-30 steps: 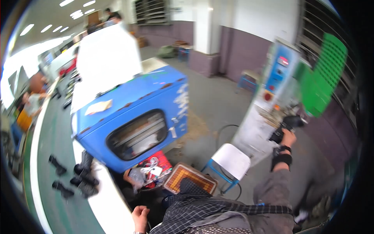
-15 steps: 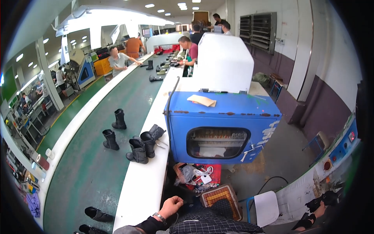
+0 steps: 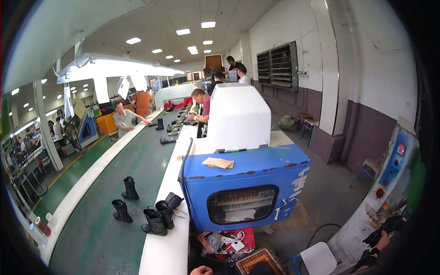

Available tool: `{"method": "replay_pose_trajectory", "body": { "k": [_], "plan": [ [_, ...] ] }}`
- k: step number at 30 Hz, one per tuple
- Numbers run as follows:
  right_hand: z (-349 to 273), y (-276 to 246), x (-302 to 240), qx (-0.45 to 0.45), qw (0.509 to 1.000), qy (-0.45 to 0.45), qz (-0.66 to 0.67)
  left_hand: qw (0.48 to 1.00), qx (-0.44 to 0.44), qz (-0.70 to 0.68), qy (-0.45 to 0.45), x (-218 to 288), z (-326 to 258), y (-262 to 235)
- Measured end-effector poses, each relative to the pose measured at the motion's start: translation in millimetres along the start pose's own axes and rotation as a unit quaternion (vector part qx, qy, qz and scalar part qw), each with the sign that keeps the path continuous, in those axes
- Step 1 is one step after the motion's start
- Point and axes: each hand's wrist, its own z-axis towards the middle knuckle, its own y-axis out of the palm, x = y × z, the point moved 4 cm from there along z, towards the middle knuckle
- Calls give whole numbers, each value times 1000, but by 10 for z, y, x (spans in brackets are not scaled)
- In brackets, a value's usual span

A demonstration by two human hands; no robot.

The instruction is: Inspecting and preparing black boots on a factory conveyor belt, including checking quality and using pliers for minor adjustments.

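At the far right, my right hand grips a black boot beside a worn white and blue machine. Dark surroundings partly hide the boot. My left hand shows only in part at the lower edge, its fingers curled and nothing visible in them. It is nearest the white ledge of the conveyor. On that ledge several black boots stand close together. Two more, one black boot and another black boot, stand upright on the green belt.
A blue cabinet with a window and white hood stands ahead. Below it sit a power strip and a beaded seat pad. A white chair is at right. Co-workers handle footwear farther along the belt.
My view has tilted up, so everything sits lower in the picture and my left hand is mostly cut off. My right hand still holds the boot by the machine.
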Motion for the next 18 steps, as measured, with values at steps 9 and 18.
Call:
{"method": "replay_pose_trajectory", "body": {
  "k": [9, 18],
  "plan": [
    [-8, -13, 35, -18, 997, -21, 72, 999, 1, 13, 48, -46, 73, -6],
    [39, -26, 99, -51, 994, 9, 95, 999, -19, 34, 37, 47, 18, 21]
  ]
}}
